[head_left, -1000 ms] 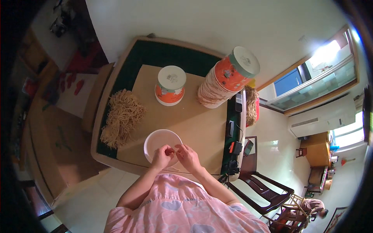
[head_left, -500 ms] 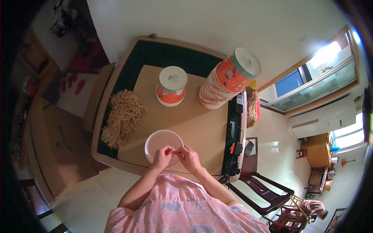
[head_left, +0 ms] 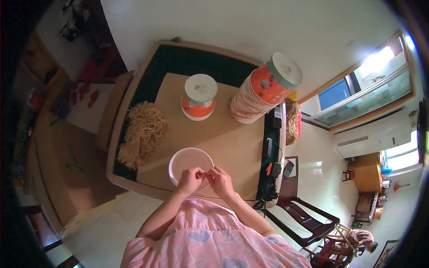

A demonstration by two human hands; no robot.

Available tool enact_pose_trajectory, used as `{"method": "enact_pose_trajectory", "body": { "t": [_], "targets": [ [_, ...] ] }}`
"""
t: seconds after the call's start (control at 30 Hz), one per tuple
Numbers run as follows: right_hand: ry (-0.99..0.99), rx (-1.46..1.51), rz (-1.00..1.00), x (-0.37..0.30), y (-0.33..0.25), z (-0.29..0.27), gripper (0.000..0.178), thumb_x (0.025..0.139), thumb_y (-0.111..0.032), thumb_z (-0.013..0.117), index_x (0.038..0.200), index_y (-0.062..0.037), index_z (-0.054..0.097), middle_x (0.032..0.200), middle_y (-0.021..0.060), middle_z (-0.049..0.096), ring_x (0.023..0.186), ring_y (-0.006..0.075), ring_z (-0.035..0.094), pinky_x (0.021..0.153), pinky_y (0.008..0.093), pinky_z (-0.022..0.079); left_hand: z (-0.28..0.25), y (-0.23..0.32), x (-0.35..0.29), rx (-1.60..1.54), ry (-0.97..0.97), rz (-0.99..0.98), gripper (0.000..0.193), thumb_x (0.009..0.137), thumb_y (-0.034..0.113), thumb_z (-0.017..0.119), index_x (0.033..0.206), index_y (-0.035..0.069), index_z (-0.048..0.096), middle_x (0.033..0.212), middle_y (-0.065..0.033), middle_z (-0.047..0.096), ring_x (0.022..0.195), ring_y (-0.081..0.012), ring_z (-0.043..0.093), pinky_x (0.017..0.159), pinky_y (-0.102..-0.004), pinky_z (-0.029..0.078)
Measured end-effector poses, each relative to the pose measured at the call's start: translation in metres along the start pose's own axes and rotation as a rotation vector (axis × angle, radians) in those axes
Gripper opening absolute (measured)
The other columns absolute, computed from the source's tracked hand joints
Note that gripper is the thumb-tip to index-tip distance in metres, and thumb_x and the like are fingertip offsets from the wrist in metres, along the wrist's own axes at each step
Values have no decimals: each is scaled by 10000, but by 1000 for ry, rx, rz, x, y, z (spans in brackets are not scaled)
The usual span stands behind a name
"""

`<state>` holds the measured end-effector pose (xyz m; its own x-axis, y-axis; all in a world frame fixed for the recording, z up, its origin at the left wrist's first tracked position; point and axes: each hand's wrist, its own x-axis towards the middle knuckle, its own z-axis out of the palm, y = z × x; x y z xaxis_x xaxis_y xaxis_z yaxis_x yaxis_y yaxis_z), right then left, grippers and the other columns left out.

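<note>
Both hands pinch together over the near rim of an open white tub (head_left: 191, 156).
The tub stands on a cardboard sheet (head_left: 228, 152) near the table's front edge; left hand (head_left: 190, 180) and right hand (head_left: 220, 182) meet with fingertips drawn narrow, anything between them too small to make out. Left lies a bundle of tan strands (head_left: 143, 134); beyond stands an upturned orange-and-white paper tub (head_left: 199, 100), with a tall stack of nested paper tubs (head_left: 266, 85) to its right.
</note>
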<state>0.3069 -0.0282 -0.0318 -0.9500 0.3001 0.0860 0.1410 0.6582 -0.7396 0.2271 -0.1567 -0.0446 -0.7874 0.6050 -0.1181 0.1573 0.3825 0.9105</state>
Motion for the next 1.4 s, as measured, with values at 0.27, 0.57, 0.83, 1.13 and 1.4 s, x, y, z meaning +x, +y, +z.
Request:
{"method": "enact_pose_trajectory", "body": {
  "t": [0.27, 0.57, 0.83, 1.13, 1.4],
  "targets": [
    [79, 1, -114, -1, 11, 2, 70, 730, -32, 627, 792, -44, 597, 765, 99, 583, 723, 277, 569, 626, 357, 474, -8, 10, -1, -51, -27, -68, 84, 754, 69, 663, 816, 15, 646, 728, -99, 658, 650, -130, 627, 603, -263, 492],
    [63, 118, -64, -9, 7, -10, 146, 705, -2, 659, 841, -37, 618, 849, 95, 624, 796, 256, 596, 691, 340, 491, -8, 30, -9, -139, -105, -91, 129, 784, 125, 643, 810, -1, 644, 711, -95, 658, 641, -141, 630, 604, -271, 489],
    [150, 154, -59, -15, 9, -9, 190, 672, 20, 666, 847, -51, 646, 868, 101, 614, 827, 269, 590, 700, 338, 487, -2, 30, -14, -290, -247, -101, 85, 803, 63, 626, 832, -17, 638, 718, -41, 642, 668, -77, 577, 601, -233, 467],
    [147, 253, 69, -10, 33, -8, 172, 698, 61, 613, 837, -37, 640, 830, 107, 612, 787, 239, 607, 695, 305, 485, -14, 59, -16, -623, -493, -214, 48, 811, 54, 620, 813, 9, 637, 725, -13, 620, 628, -45, 534, 556, -185, 431],
    [76, -87, -38, 53, 65, -64, 83, 736, -24, 592, 813, -51, 607, 768, 110, 601, 764, 311, 577, 704, 379, 464, -53, 60, -8, -542, -290, -236, 64, 834, 74, 601, 866, 27, 629, 732, -8, 624, 588, -34, 531, 510, -181, 426]
  ]
}}
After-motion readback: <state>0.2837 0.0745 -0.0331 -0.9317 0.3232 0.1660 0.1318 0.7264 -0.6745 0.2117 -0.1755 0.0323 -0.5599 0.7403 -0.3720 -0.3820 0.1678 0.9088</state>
